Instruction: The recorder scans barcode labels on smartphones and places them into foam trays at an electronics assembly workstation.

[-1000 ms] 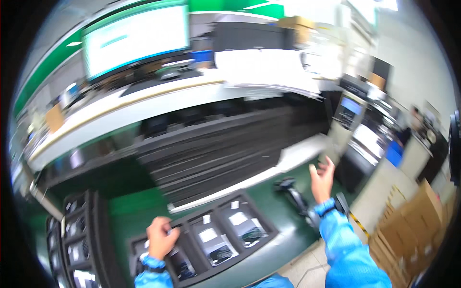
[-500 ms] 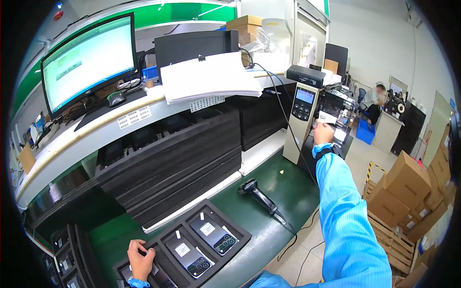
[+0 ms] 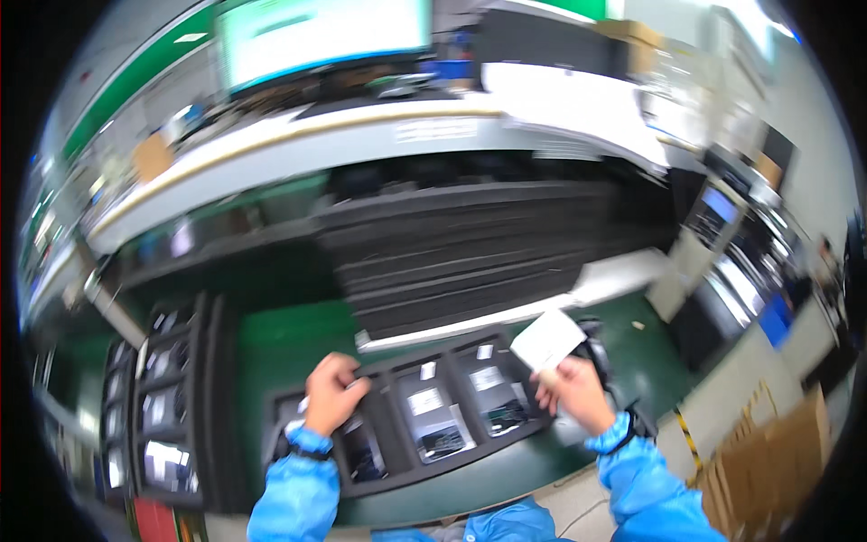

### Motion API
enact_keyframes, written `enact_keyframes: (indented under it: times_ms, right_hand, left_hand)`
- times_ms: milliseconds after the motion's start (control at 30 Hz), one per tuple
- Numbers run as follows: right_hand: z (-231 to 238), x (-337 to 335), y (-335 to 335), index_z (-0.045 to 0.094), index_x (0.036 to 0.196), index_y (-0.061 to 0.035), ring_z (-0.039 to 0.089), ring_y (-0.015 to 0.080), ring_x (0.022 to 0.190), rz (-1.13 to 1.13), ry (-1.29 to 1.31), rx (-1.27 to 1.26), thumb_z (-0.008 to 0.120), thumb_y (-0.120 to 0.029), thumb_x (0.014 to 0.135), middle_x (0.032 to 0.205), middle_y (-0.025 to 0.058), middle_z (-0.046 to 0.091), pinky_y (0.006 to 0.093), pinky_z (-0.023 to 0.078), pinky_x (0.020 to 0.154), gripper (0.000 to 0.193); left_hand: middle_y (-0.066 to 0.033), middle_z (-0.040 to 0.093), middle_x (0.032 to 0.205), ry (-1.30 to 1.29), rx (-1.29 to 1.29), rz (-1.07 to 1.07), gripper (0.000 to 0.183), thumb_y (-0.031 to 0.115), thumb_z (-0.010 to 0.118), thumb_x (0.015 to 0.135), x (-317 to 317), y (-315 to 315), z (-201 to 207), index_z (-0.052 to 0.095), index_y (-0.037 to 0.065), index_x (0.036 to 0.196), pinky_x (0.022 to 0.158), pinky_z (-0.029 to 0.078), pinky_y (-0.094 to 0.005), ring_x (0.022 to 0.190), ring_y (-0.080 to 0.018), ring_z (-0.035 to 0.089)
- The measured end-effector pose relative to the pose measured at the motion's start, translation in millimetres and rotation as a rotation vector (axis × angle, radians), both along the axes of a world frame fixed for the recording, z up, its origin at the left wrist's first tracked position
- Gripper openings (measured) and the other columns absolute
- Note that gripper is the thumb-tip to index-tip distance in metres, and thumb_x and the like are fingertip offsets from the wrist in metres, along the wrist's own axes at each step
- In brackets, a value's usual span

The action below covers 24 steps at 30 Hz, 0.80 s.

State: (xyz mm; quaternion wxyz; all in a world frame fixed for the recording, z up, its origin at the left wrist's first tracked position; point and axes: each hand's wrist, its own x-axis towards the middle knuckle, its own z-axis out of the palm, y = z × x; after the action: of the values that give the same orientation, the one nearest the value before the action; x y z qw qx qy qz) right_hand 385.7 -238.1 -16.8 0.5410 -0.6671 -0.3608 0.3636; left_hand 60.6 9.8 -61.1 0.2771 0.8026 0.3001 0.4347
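Observation:
My right hand [image 3: 578, 395] pinches a white paper label [image 3: 548, 341] by its lower edge, over the right end of a black foam tray [image 3: 395, 366]. Dark smartphones lie in the tray's compartments, among them a middle phone [image 3: 440, 422] and a right phone [image 3: 492, 397], each bearing white stickers. Above the tray's left part is my left hand [image 3: 332, 397], its fingers curled in and the thumb bent toward them. Whatever those fingers may hold is hidden. Partly covered by my right hand, a dark handheld scanner [image 3: 593, 348] rests on the green tabletop.
More foam trays with phones [image 3: 167, 411] stand at the left. A tall stack of black foam trays [image 3: 470, 253] sits under the shelf [image 3: 361, 135], which carries a monitor [image 3: 330, 41] and papers [image 3: 569, 104]. At the right are a label printer [image 3: 704, 230] and a cardboard box [image 3: 768, 470].
My right hand has come back from the printer with the white label and is now over the tray. The view has swung right-to-left and blurred; my left hand stays by the tray.

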Motion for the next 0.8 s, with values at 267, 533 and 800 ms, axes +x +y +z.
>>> enact_keyframes:
  times_ms: [267, 533, 800]
  right_hand:
    - [13.4, -157.5, 73.7, 0.07, 0.093, -0.0014, 0.062, 0.0135, 0.054, 0.816, -0.186, -0.513, 0.06, -0.026, 0.097, 0.071, 0.0066, 0.068, 0.0297, 0.048, 0.047, 0.026]
    - [-20.3, -107.1, 38.6, 0.067, 0.087, 0.0002, 0.063, 0.0122, 0.058, 0.206, -0.223, -0.166, 0.075, -0.025, 0.092, 0.071, 0.0078, 0.068, 0.0293, 0.049, 0.051, 0.027]
    - [-39.2, 39.6, -32.0, 0.058, 0.135, -0.0041, 0.055, 0.0356, 0.123, -0.77, -1.013, -0.148, 0.075, -0.015, 0.08, 0.129, 0.0212, 0.061, 0.0456, 0.041, 0.106, 0.058]
  left_hand:
    - [-0.0107, 0.065, 0.087, -0.071, -0.139, -0.064, 0.024, 0.012, 0.073, 0.075, -1.9, 2.7, -3.5, 0.05, 0.003, 0.078, 0.072, 0.049, -0.0383, 0.08, -0.0293, 0.061]
    - [-0.0107, 0.06, 0.108, 0.395, -0.046, 0.072, 0.04, 0.033, 0.073, 0.081, 6.0, -9.2, 10.4, 0.061, 0.008, 0.109, 0.095, 0.043, -0.0417, 0.107, -0.0307, 0.058]
    - [-0.0127, 0.061, 0.113, 0.534, 0.075, 0.138, 0.048, 0.035, 0.074, 0.082, 5.5, -9.8, 7.3, 0.061, 0.008, 0.119, 0.096, 0.041, -0.0416, 0.11, -0.0307, 0.057]
